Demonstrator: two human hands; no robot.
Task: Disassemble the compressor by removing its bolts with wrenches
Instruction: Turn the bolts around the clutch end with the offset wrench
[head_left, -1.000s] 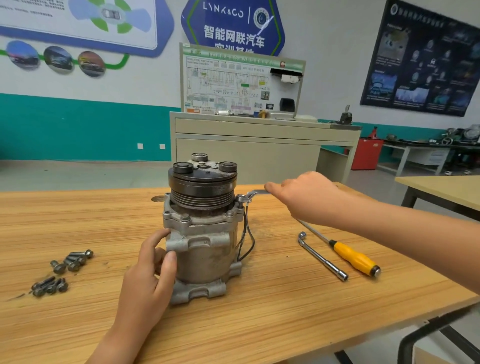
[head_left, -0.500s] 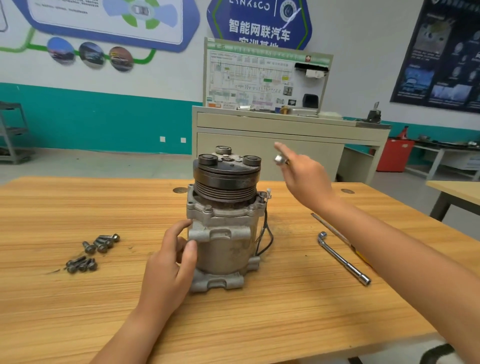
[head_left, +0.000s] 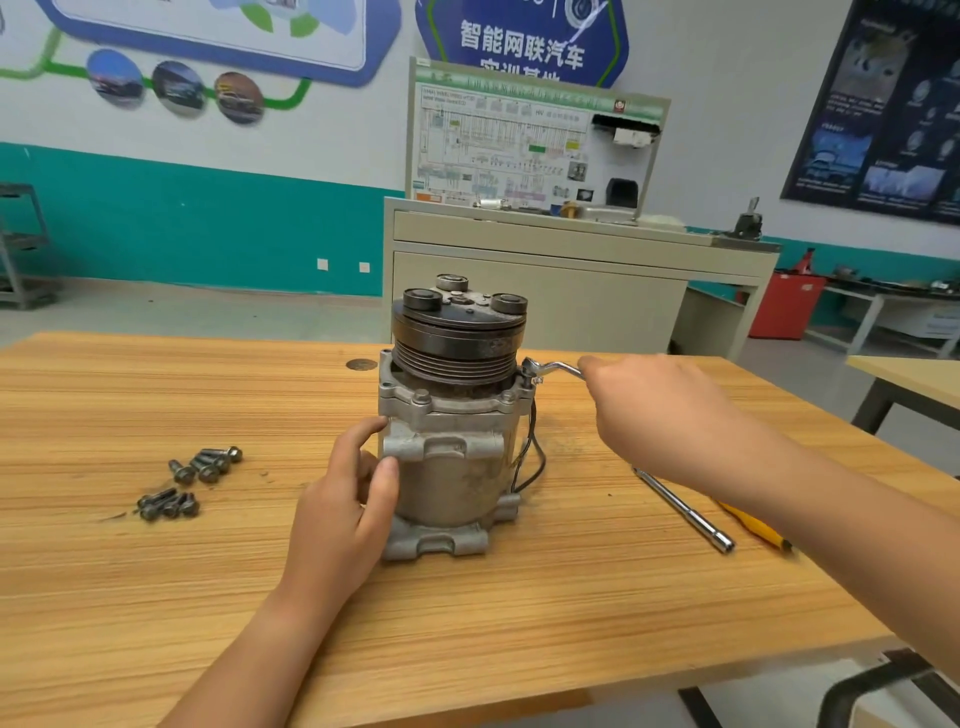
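Wrench (head_left: 555, 368) lies level, head toward upright compressor (head_left: 453, 467).

Automotive training workshop: wiring-diagram trainer board (head_left: 530, 150), car posters (head_left: 893, 104), wooden workbench (head_left: 156, 597).

The left hand (head_left: 343, 514) and right hand (head_left: 654, 410) are bare, forearms (head_left: 841, 499) likewise (as far as they show).

So the left hand (head_left: 353, 499) comes up from the bottom edge on a bare forearm and grips the left side of the upright grey cast-metal compressor (head_left: 457, 467), thumb on the front and index finger up near the flange. The right arm reaches in from the right. The right hand (head_left: 660, 415) is knuckles-up, curled round the handle of a bent silver wrench (head_left: 553, 368).
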